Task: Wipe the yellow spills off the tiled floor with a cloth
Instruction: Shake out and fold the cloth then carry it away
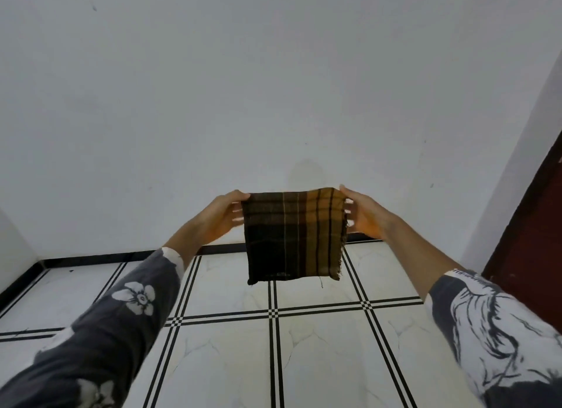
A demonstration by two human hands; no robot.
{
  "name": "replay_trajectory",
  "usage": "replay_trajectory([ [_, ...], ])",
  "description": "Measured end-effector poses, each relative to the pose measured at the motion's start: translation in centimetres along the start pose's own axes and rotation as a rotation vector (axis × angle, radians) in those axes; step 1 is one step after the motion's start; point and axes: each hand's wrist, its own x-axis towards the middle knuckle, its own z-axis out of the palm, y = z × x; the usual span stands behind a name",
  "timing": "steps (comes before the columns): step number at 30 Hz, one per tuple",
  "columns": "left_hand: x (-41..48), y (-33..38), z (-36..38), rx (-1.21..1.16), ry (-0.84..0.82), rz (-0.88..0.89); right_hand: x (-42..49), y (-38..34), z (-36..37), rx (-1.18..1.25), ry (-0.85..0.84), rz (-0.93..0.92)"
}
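Note:
A folded dark brown and mustard plaid cloth (pixel 295 234) hangs in the air in front of me, held up at its two top corners. My left hand (pixel 223 216) pinches the upper left corner and my right hand (pixel 363 214) pinches the upper right corner. The cloth's frayed right edge and lower edge hang free above the white tiled floor (pixel 319 356), which has black double lines between the tiles. No yellow spill shows on the visible part of the floor.
A plain white wall (pixel 273 88) rises straight ahead, with a black skirting strip (pixel 100 259) along its foot. A dark red door (pixel 535 240) stands at the right edge. Another wall closes off the left corner.

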Motion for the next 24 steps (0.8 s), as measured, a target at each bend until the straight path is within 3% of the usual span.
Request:
replay_trajectory([
  [3, -1.9, -5.8, 2.1, -0.402, -0.067, -0.285, 0.8, 6.6, 1.8, 0.362, -0.220, 0.239],
  [5, -3.5, -10.3, 3.4, -0.504, -0.081, -0.452, -0.4, 11.5, 3.5, 0.424, -0.233, 0.392],
  [7, -4.6, -12.5, 3.7, -0.483, -0.069, -0.496, -1.5, 14.3, 4.3, 0.395, -0.207, 0.448],
  [9, -4.7, -12.8, 3.2, -0.440, -0.055, -0.425, -2.0, 14.4, 4.3, 0.277, -0.190, 0.408],
  [11, -4.3, -12.1, 2.8, -0.324, -0.141, -0.378, -1.9, 13.2, 4.2, 0.222, -0.148, 0.352],
  [14, -4.0, -11.5, 2.0, -0.129, -0.287, -0.444, -1.7, 11.6, 4.5, 0.183, -0.115, 0.324],
  [16, -3.5, -11.2, 1.1, -0.085, -0.226, -0.446, -1.7, 11.5, 4.5, 0.162, -0.103, 0.317],
  [21, -2.5, -10.4, 0.6, 0.113, 0.111, -0.440, -1.2, 11.6, 4.2, 0.163, 0.008, 0.229],
  [24, -2.3, -9.8, 1.3, 0.083, 0.289, -0.364, -1.1, 11.5, 4.5, 0.230, 0.118, 0.185],
])
